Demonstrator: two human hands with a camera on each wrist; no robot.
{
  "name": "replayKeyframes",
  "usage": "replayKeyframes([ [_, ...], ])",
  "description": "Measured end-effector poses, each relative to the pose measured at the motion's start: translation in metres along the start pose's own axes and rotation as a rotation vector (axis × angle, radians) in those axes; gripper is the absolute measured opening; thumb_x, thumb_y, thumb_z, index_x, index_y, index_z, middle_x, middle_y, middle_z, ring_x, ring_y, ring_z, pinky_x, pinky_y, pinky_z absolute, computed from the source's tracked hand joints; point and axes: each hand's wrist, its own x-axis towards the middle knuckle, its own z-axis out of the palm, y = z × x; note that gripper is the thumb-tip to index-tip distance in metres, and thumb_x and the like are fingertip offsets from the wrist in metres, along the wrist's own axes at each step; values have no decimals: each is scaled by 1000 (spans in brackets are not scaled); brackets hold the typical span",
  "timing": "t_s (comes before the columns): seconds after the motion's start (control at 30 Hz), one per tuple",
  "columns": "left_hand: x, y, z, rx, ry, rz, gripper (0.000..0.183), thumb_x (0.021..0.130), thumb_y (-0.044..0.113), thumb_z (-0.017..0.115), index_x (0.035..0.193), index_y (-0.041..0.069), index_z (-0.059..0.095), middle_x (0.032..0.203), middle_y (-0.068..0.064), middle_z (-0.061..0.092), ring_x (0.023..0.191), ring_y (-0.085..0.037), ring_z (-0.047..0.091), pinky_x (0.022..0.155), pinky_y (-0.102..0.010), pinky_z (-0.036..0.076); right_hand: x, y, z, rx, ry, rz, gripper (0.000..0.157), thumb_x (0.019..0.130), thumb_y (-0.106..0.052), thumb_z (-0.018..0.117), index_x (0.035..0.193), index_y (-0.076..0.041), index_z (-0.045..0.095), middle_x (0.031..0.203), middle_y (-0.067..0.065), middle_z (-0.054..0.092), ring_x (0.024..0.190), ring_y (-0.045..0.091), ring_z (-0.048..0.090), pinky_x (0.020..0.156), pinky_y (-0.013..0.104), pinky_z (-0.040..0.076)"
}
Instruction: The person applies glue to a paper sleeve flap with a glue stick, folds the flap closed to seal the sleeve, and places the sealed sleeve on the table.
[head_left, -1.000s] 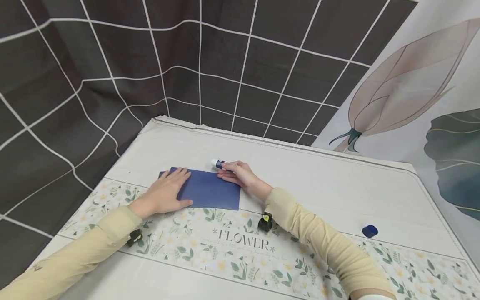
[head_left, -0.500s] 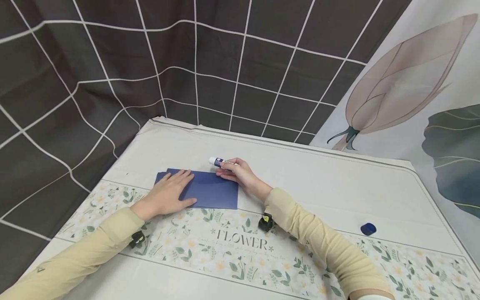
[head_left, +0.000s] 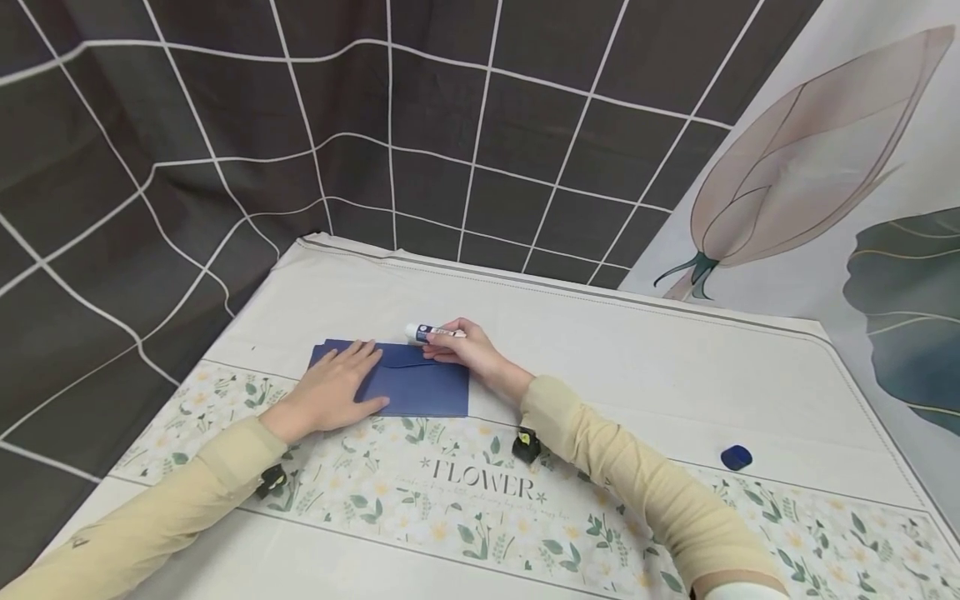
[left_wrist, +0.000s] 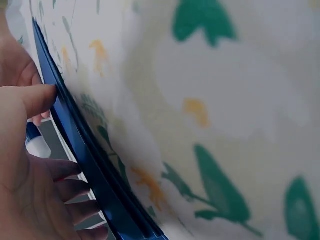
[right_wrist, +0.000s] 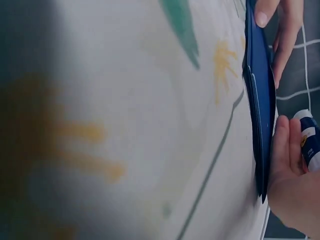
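In the head view a dark blue envelope (head_left: 420, 393) lies flat, its flap edge showing along the upper part; layered edges show in the left wrist view. My left hand (head_left: 333, 387) rests on its left half, fingers straight and spread, thumb over the lower middle. My right hand (head_left: 468, 350) holds a glue stick (head_left: 422, 333) with a blue label and white end, tip pointing left. The lower fingers of that hand touch the envelope's top right edge. In the right wrist view the glue stick (right_wrist: 310, 140) sits just beyond those fingers.
A dark blue cap (head_left: 737, 457) lies on the table at the right. The table is covered with a white cloth (head_left: 600, 358) with a flower-print band. A dark grid-patterned curtain (head_left: 435, 192) hangs behind it.
My right hand has slid left along the envelope's top edge with the glue stick, and the flap edge has come into view. My left hand stays on the envelope.
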Motion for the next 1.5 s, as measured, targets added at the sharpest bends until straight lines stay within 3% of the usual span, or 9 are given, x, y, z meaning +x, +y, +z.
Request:
replayKeyframes([
  [0.3,-2,4,1,32,-47,93,52,98,35,50,146,17,42,155,-13,32,137,-58,18,108,-70,23,0,0,8,-248,-2,-10,31,91,-18,63,112,0,50,104,24,71,95,25,72,87,30,56],
  [0.6,5,2,0,30,-51,194,53,96,30,52,142,4,46,151,-22,36,141,-46,27,113,-62,23,1,-1,8,-234,-86,-30,26,92,-16,63,109,-1,50,103,25,71,92,24,72,86,31,57],
  [0.73,6,0,2,-15,-54,201,53,96,29,52,142,3,46,150,-24,36,141,-47,25,111,-63,27,3,-1,11,-235,-138,-19,26,93,-16,61,109,0,49,106,26,69,95,25,72,87,31,56],
  [0.9,7,-3,2,-52,-55,215,54,96,27,53,143,4,44,152,-24,34,141,-48,23,111,-63,27,4,0,13,-213,-131,2,25,95,-15,58,111,2,49,109,27,68,99,28,70,90,32,55],
  [1.23,3,-4,3,-2,-36,234,54,96,28,52,143,3,44,150,-24,36,140,-49,26,110,-62,30,2,-2,16,-252,-147,3,27,95,-16,59,112,1,48,111,25,68,101,26,70,90,31,55],
  [1.5,1,-21,-1,-148,-87,171,56,94,35,58,143,12,46,155,-13,33,143,-41,25,109,-62,30,4,-4,14,-265,-146,31,26,95,-17,57,111,2,48,109,26,69,100,27,70,89,32,56],
])
